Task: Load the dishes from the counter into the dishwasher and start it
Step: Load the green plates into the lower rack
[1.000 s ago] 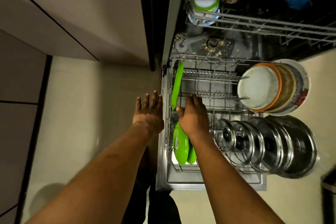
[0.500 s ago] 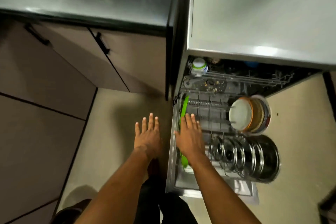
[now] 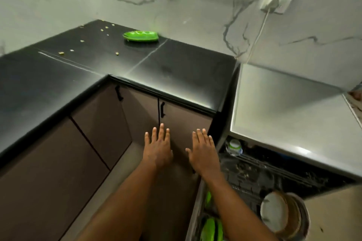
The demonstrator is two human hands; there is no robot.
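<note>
1. Surface (image 3: 176, 64): a dark, glossy L-shaped worktop running along the marbled wall. Scattered crumbs (image 3: 81, 41) lie toward its back left part. The polished top looks slick, so anything dragged across it would probably slide easily.
2. Dishwasher (image 3: 284, 107): stands against the right-hand end of the surface, open at the front. Its lower rack (image 3: 197, 211), pulled out, shows at the bottom edge of the view and carries stacked round plates (image 3: 282, 213) and upright green plates (image 3: 212, 229). A small white bottle (image 3: 234, 146) sits at the left of the upper rack.
3. Left hand (image 3: 157, 149) and right hand (image 3: 204, 153): both flat, fingers spread, gripping nothing. They hang side by side in front of the cabinet doors (image 3: 137, 123), below the surface's front edge and well apart from item 4.
4. Green dish (image 3: 141, 36): the one dish seen on the surface, lying flat near its back edge, close to the wall. It appears to be one shallow moulded plate or a small stack; which cannot be told. Judged light, stiff and unlikely to shatter, apparently plastic, with a smooth, possibly slippery face. The near rim is the best place to hold: thumb on top, fingers slipped beneath, lifting rather than sliding.
</note>
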